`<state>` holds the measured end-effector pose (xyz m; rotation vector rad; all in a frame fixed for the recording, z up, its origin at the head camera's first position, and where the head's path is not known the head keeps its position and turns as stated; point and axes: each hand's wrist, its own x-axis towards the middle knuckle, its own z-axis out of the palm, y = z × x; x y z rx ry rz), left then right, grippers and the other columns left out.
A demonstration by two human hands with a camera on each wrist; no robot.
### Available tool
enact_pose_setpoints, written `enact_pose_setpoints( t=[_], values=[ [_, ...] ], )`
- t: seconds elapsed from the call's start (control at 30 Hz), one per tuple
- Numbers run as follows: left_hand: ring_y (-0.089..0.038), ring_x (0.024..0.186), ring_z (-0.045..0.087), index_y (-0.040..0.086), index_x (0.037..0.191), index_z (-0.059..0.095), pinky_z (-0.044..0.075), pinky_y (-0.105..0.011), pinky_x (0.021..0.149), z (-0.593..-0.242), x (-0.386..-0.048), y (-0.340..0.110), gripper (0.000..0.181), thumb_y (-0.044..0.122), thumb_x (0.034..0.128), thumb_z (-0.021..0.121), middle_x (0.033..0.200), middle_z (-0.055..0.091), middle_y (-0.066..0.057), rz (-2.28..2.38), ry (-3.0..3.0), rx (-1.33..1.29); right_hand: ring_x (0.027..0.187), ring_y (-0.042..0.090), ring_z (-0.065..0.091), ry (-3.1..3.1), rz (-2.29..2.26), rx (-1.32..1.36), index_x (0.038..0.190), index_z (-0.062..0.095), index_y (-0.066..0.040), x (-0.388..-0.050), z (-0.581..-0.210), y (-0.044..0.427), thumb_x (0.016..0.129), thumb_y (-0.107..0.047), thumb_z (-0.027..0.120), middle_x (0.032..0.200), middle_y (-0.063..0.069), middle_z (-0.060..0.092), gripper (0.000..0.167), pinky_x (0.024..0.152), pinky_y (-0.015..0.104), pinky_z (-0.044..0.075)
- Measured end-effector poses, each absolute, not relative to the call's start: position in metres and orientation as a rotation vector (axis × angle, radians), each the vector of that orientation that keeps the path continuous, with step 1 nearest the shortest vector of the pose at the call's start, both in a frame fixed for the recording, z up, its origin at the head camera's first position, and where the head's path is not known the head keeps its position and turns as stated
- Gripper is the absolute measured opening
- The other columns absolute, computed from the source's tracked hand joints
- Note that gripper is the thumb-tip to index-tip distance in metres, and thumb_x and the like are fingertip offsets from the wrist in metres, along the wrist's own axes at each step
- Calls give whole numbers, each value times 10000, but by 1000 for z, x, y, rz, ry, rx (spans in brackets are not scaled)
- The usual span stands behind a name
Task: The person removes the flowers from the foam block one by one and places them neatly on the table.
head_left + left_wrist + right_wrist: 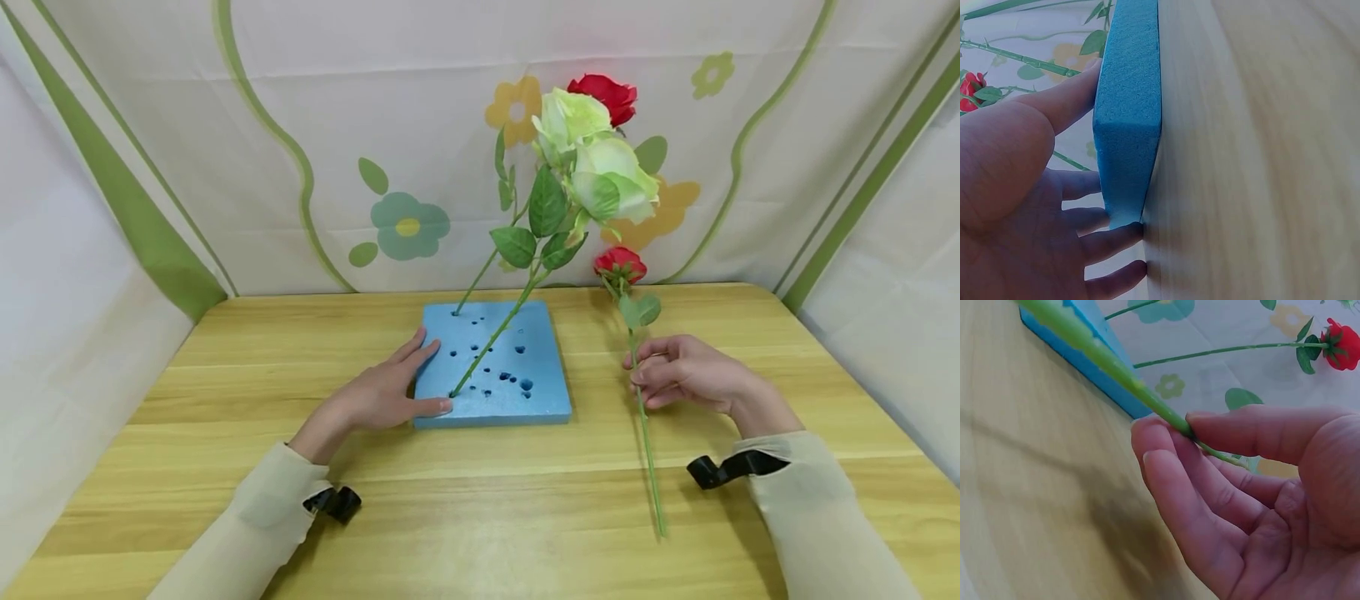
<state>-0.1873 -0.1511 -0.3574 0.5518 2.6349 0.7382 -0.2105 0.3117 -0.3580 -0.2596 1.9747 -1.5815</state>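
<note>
Fingers (pixel 654 375) of my right hand (pixel 690 379) are pinching a red rose (pixel 621 265) mid-stem, probably for balance, to the right of the blue foam block (pixel 542 362). I'm bracing that block's left edge with my left hand (pixel 381 392), fingers spread, presumably against sliding, while pale-green roses (pixel 615 179) are leaning above it.

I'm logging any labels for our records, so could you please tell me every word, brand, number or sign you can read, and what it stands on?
There are none: no text is readable in any view.
The blue foam block and the red rose bear no visible lettering.
The cloth backdrop shows a printed floral pattern, no words.
</note>
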Motion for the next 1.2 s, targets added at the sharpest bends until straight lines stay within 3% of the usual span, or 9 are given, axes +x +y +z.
enact_pose_setpoints(
  t=[0.13,0.37,0.57,0.77,1.2],
  values=[
    [-479,1589,302,188,1728,126,398,-631,1196,-357,-187,-152,1005,611,994,667,1813,-51,-85,741,2640,555,836,137,771,2020,-1548,-251,1383,470,172,-213,-361,311,1026,-65,663,978,52,793,470,776,317,657],
    [-445,1637,194,216,1728,128,318,-653,1247,-356,-187,-153,1014,623,980,679,1815,-54,-55,757,2629,527,854,120,769,2122,-1479,-150,1370,527,165,-214,-367,306,1010,-94,709,1122,-8,789,479,787,313,653],
    [-448,1634,200,226,1728,126,312,-656,1248,-356,-188,-153,1009,628,982,673,1815,-51,-52,757,2631,530,773,114,745,2181,-1419,-106,1404,503,146,-216,-368,303,1001,-114,722,945,27,773,527,730,294,643],
    [-447,1633,204,225,1728,125,319,-653,1246,-356,-187,-155,1012,629,980,674,1815,-52,-50,759,2632,524,755,117,736,2208,-1414,-63,1364,482,133,-218,-368,300,989,-124,741,925,44,759,523,718,290,638],
    [-443,1630,220,216,1727,136,325,-637,1251,-357,-187,-151,1023,631,971,686,1815,-42,-52,762,2633,527,691,87,619,2445,-1492,-7,1186,622,-17,-216,-367,304,998,-271,764,809,-54,696,347,613,267,532]
  ],
)
